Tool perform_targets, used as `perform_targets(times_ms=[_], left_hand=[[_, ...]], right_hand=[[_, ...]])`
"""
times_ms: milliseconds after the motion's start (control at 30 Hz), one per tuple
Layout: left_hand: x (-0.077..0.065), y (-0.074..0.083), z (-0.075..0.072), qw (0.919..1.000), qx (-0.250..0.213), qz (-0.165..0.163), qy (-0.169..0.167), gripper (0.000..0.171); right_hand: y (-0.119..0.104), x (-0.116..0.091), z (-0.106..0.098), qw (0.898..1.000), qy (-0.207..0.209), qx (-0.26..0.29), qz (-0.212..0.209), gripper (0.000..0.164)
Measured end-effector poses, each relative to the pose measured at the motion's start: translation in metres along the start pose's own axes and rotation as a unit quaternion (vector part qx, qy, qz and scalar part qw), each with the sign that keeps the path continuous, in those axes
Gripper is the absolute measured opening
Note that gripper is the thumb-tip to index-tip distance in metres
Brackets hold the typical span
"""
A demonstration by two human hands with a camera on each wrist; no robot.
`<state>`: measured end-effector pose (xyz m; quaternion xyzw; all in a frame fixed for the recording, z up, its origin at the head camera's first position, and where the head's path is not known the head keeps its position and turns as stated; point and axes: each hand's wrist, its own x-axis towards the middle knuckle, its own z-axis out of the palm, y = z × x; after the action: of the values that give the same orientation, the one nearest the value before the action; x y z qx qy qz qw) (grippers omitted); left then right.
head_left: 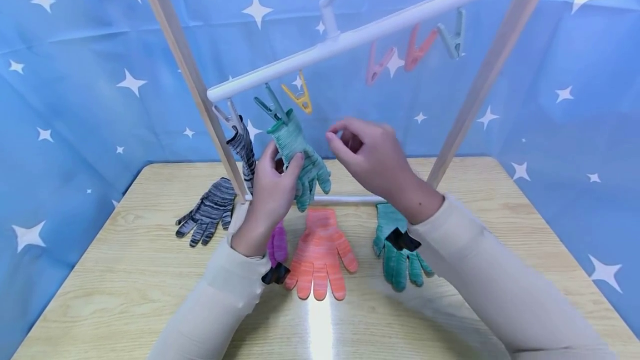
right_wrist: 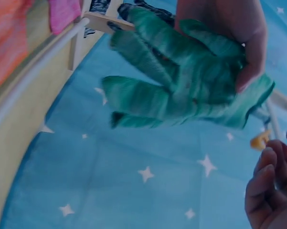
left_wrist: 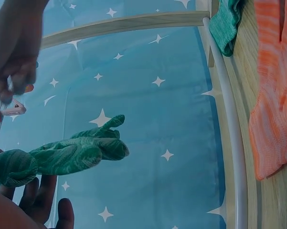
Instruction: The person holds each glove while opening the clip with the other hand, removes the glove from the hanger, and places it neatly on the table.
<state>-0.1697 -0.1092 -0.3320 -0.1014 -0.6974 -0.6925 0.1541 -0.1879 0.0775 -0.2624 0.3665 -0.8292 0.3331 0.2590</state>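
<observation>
A green knitted glove (head_left: pixel 302 151) hangs by its cuff from a teal clothespin (head_left: pixel 274 105) on the tilted white hanger (head_left: pixel 350 40). My left hand (head_left: pixel 274 185) pinches this glove below the cuff, the thumb lying on its face in the right wrist view, where the glove (right_wrist: pixel 181 90) hides most of the fingers. To the right of the glove, apart from it, my right hand (head_left: pixel 372 154) is in the air with loosely curled fingers and nothing in them. A yellow clothespin (head_left: pixel 300 95) hangs between the glove and this hand.
A grey-black glove (head_left: pixel 243 149) hangs at the hanger's left end from a pale clothespin (head_left: pixel 230 115). Pink, red and grey-blue clothespins (head_left: pixel 452 35) hang at the right. On the table lie grey-black (head_left: pixel 210 211), purple (head_left: pixel 278 244), orange (head_left: pixel 320 254) and green (head_left: pixel 397 254) gloves. Wooden posts (head_left: pixel 492 71) flank the hanger.
</observation>
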Motion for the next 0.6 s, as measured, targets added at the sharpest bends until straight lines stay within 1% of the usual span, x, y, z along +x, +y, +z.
perform_targets(times_ms=[133,233,400,600], left_hand=[[-0.001,-0.001,0.001,0.9999,0.001,0.011,-0.007,0.035],[-0.002,-0.002,0.002,0.9998,0.008,0.018,-0.008,0.036],[-0.002,-0.002,0.004,0.9992,0.032,0.020,-0.010,0.033],[-0.004,-0.003,0.007,0.9982,0.057,0.016,0.000,0.033]], right_hand=[[-0.013,0.020,0.005,0.999,-0.009,-0.026,-0.022,0.019],[-0.023,0.032,0.007,0.997,-0.015,-0.065,-0.029,0.020],[-0.039,0.048,0.012,0.989,-0.021,-0.145,-0.012,0.025],[-0.046,0.061,0.020,0.979,-0.057,-0.194,0.017,0.030]])
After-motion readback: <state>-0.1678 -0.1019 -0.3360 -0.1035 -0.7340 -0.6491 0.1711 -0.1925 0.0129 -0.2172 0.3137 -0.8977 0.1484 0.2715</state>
